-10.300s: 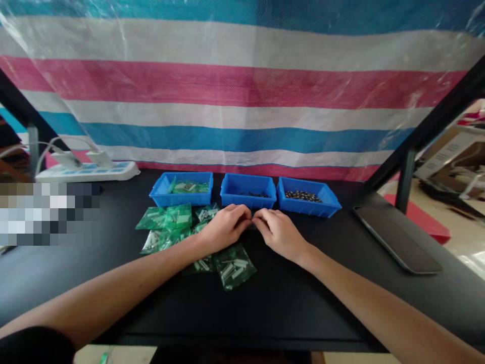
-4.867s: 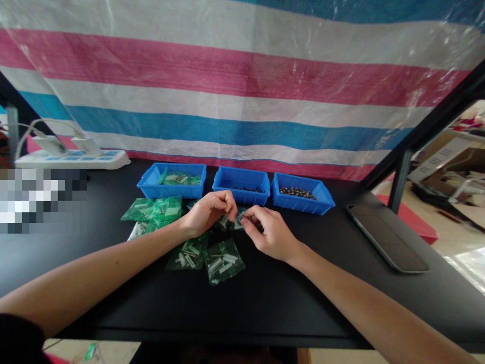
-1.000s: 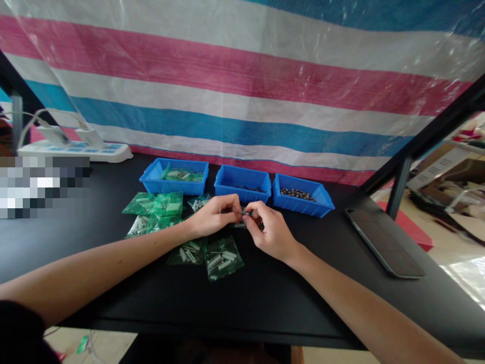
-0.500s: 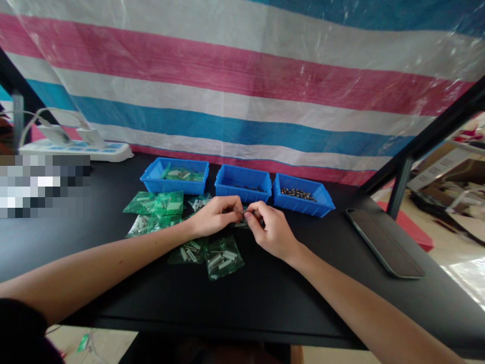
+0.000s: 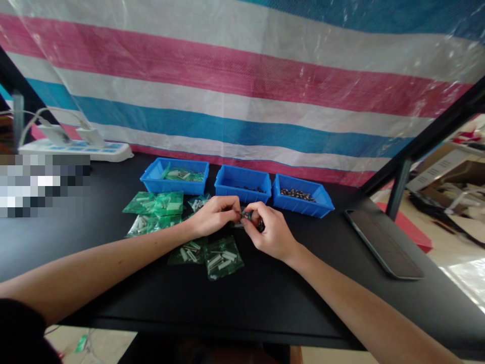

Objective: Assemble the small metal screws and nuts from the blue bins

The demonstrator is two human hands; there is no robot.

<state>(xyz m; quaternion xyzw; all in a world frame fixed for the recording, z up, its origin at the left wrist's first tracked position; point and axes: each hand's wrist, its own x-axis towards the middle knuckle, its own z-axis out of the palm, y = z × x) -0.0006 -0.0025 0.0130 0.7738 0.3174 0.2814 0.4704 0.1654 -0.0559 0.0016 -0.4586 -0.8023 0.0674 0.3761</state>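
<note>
Bare forearms (image 5: 125,260) angled inward, left hand (image 5: 216,216) and right hand (image 5: 268,228) nearly meeting, fingers (image 5: 257,208) curled

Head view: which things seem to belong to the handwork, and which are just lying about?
Likely in the work:
small part at the fingertips of the left hand and right hand
left blue bin, middle blue bin, right blue bin
green bags

Likely just lying about:
phone
power strip
</note>
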